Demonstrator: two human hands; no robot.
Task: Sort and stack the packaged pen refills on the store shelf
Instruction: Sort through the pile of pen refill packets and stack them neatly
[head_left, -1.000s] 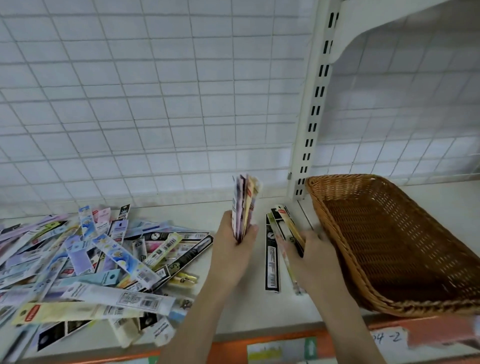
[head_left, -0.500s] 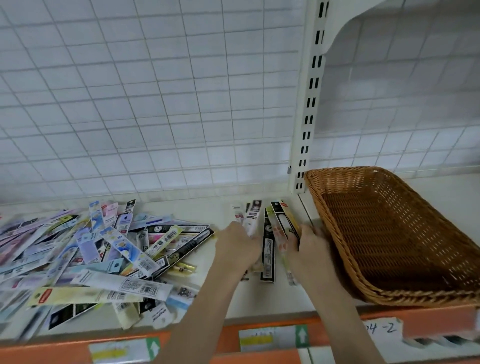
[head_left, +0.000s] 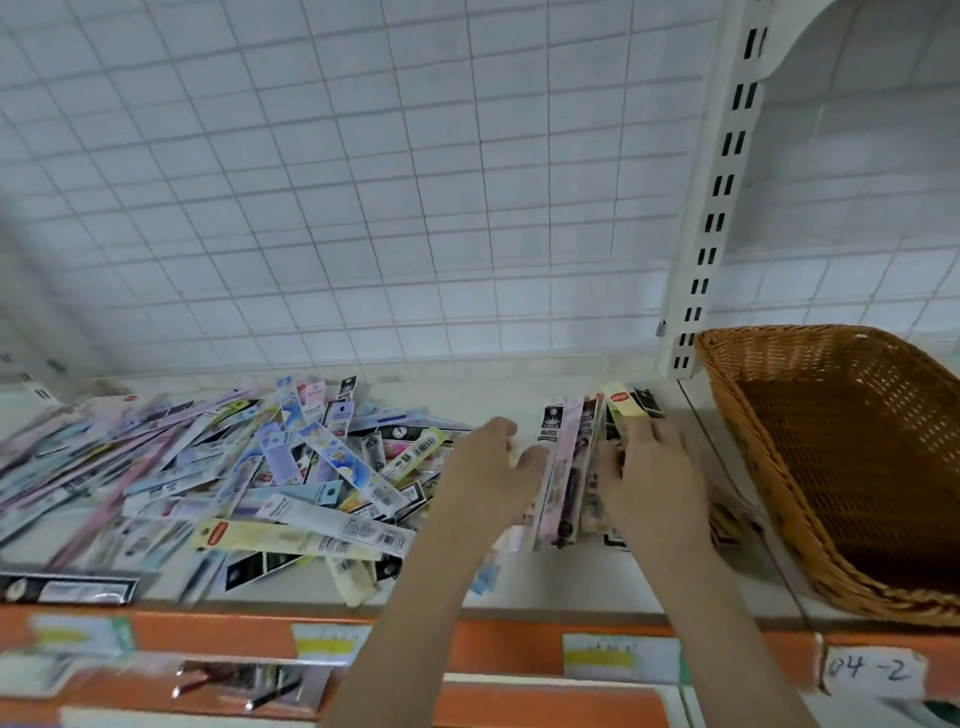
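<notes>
Since a second ago, the left hand has lowered the upright bundle of packets it held onto the white shelf surface, and the view now takes in far more of the loose pile on the left. That bundle now lies as a small row of long, narrow pen-refill packets in the centre of the frame, their top ends pointing toward the white wire-grid back panel. Both hands sit at this row. The left one is at its left edge, fingers loosely curled with the thumb beside the nearest packet; whether it pinches anything I cannot tell. The right hand rests flat on the right side of the row, fingers stretched forward over the packets, near a pale yellow packet with a red logo whose top pokes out past the fingertips.

Across the left half of the frame spreads a large, jumbled heap of multicoloured refill packets, crossing one another at all angles. At the right edge stands a brown woven wicker basket, tilted, just beside the row and below a white slotted metal upright. Along the bottom runs the orange shelf-edge strip with blurred price labels and a handwritten tag reading "04-2".
</notes>
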